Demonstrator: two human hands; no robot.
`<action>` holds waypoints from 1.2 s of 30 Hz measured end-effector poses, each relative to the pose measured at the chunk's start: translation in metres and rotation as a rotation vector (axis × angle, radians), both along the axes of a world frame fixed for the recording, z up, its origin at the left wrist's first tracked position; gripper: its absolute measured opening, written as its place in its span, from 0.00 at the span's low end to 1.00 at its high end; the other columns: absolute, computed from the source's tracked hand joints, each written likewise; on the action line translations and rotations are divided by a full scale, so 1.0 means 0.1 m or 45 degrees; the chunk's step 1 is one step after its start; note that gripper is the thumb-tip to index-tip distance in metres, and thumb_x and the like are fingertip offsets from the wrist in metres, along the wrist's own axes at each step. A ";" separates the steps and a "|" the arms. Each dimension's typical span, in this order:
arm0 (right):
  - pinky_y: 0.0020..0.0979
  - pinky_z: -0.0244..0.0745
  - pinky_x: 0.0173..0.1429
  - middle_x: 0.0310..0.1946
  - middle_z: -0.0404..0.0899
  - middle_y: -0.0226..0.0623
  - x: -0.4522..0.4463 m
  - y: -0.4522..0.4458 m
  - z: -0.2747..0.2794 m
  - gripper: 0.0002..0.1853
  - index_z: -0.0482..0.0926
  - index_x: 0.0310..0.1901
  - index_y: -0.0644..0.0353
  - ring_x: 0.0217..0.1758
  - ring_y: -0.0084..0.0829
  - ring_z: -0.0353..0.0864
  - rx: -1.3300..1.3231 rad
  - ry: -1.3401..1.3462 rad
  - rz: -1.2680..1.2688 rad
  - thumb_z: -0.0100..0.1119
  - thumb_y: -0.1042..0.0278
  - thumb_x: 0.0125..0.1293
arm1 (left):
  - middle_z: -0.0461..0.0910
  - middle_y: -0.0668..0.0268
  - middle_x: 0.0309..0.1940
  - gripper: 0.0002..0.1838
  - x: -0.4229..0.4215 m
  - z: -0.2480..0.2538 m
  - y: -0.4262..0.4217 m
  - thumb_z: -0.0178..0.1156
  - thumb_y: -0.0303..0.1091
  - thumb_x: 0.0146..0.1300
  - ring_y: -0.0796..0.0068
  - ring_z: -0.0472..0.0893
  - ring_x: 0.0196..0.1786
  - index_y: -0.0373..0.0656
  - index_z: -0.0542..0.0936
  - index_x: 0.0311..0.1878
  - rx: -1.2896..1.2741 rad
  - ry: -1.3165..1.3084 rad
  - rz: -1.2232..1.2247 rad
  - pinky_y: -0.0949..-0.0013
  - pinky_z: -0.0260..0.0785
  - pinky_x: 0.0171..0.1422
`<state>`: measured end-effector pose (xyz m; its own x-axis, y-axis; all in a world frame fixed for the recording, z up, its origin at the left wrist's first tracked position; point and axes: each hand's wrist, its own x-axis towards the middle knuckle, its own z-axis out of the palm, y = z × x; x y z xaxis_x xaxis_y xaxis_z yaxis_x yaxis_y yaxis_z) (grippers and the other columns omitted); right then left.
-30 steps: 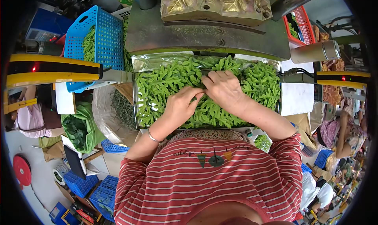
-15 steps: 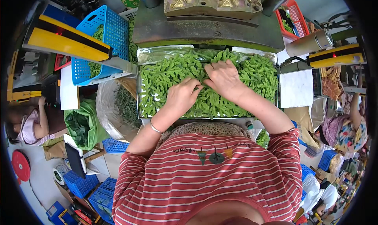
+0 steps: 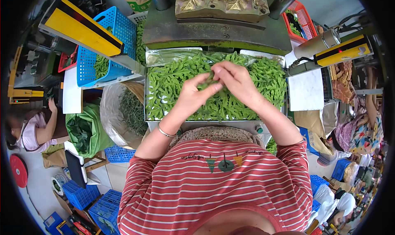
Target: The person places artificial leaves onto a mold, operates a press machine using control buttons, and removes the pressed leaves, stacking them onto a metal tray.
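Many green lobed leaves (image 3: pixel 173 80) lie piled in a shallow tray (image 3: pixel 147 99) in front of my body. Over the middle of the pile, my left hand (image 3: pixel 194 94) has its thumb and fingers curved together around part of a green leaf. My right hand (image 3: pixel 233 79) meets it from the right, its fingertips pinched near the same leaf. The fingertips of both hands nearly touch, and they hide most of what is between them.
Behind the tray stands a dark metal press (image 3: pixel 214 33) with a gold leaf-shaped mould (image 3: pixel 222 4). Yellow-black bars (image 3: pixel 84 27) flank it. A blue basket (image 3: pixel 123 37) and green bag (image 3: pixel 96 130) are at left, a red basket (image 3: pixel 304 19) at back right. Other people are at both sides.
My left hand has turned and its thumb now extends toward my right hand. My right hand has shifted slightly, its fingertips now closer to the left ones. The whole view has tilted a little.
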<state>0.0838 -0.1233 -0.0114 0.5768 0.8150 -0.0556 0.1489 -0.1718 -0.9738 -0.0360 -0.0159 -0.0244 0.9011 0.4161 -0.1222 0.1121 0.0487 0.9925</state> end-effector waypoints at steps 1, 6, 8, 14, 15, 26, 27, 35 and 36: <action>0.24 0.66 0.33 0.25 0.77 0.33 0.02 -0.01 0.04 0.05 0.77 0.32 0.64 0.25 0.23 0.72 0.004 -0.003 0.000 0.57 0.71 0.58 | 0.81 0.64 0.28 0.07 -0.01 0.00 0.02 0.60 0.27 0.60 0.84 0.68 0.16 0.37 0.79 0.41 0.004 -0.003 0.000 0.82 0.58 0.17; 0.20 0.63 0.28 0.25 0.75 0.30 0.13 -0.13 0.23 0.04 0.77 0.37 0.64 0.24 0.18 0.68 0.187 -0.290 0.017 0.55 0.75 0.62 | 0.78 0.67 0.21 0.08 -0.09 0.02 0.15 0.60 0.27 0.61 0.89 0.63 0.12 0.38 0.78 0.43 -0.436 0.006 -0.009 0.86 0.49 0.12; 0.21 0.64 0.28 0.24 0.75 0.31 0.09 -0.13 0.29 0.03 0.77 0.36 0.64 0.24 0.20 0.68 0.076 -0.326 0.149 0.55 0.75 0.61 | 0.75 0.70 0.16 0.07 -0.10 0.10 0.11 0.60 0.28 0.61 0.89 0.63 0.12 0.39 0.79 0.42 -0.381 -0.019 -0.073 0.85 0.48 0.12; 0.24 0.65 0.26 0.22 0.73 0.33 -0.02 -0.16 0.22 0.02 0.77 0.33 0.64 0.22 0.24 0.67 0.146 -0.866 0.211 0.57 0.77 0.58 | 0.72 0.73 0.13 0.05 -0.15 0.16 0.13 0.60 0.31 0.62 0.89 0.63 0.11 0.40 0.80 0.39 -0.293 -0.007 -0.125 0.84 0.48 0.11; 0.24 0.64 0.26 0.22 0.73 0.33 -0.03 -0.15 0.21 0.02 0.77 0.32 0.64 0.21 0.25 0.67 0.208 -1.034 0.185 0.57 0.78 0.57 | 0.73 0.73 0.14 0.06 -0.14 0.16 0.15 0.60 0.31 0.62 0.89 0.63 0.11 0.40 0.80 0.38 -0.282 0.005 -0.122 0.84 0.49 0.11; 0.26 0.69 0.28 0.25 0.76 0.36 0.17 -0.02 0.37 0.02 0.77 0.32 0.65 0.23 0.29 0.72 0.184 -1.068 0.310 0.58 0.77 0.57 | 0.74 0.73 0.15 0.06 0.04 0.32 0.23 0.61 0.32 0.62 0.90 0.62 0.10 0.39 0.80 0.38 -0.399 0.018 0.014 0.85 0.52 0.11; 0.26 0.69 0.28 0.25 0.76 0.36 0.18 0.01 0.35 0.03 0.77 0.32 0.65 0.23 0.29 0.72 0.269 -1.176 0.230 0.58 0.77 0.57 | 0.74 0.73 0.15 0.07 0.06 0.31 0.24 0.61 0.32 0.61 0.90 0.62 0.10 0.39 0.80 0.38 -0.388 -0.015 0.036 0.85 0.52 0.11; 0.16 0.61 0.27 0.26 0.78 0.31 0.67 0.10 1.19 0.06 0.81 0.36 0.64 0.23 0.18 0.68 0.528 -1.034 -0.243 0.59 0.73 0.59 | 0.74 0.73 0.18 0.08 0.18 0.25 0.34 0.64 0.31 0.59 0.90 0.62 0.11 0.39 0.80 0.39 -0.335 -0.018 0.115 0.85 0.52 0.12; 0.16 0.61 0.27 0.25 0.77 0.29 0.77 0.13 1.29 0.06 0.81 0.37 0.63 0.22 0.17 0.67 0.512 -0.869 -0.290 0.60 0.72 0.59 | 0.74 0.73 0.18 0.08 0.20 0.23 0.34 0.64 0.31 0.59 0.90 0.62 0.11 0.39 0.80 0.39 -0.335 -0.022 0.112 0.85 0.52 0.12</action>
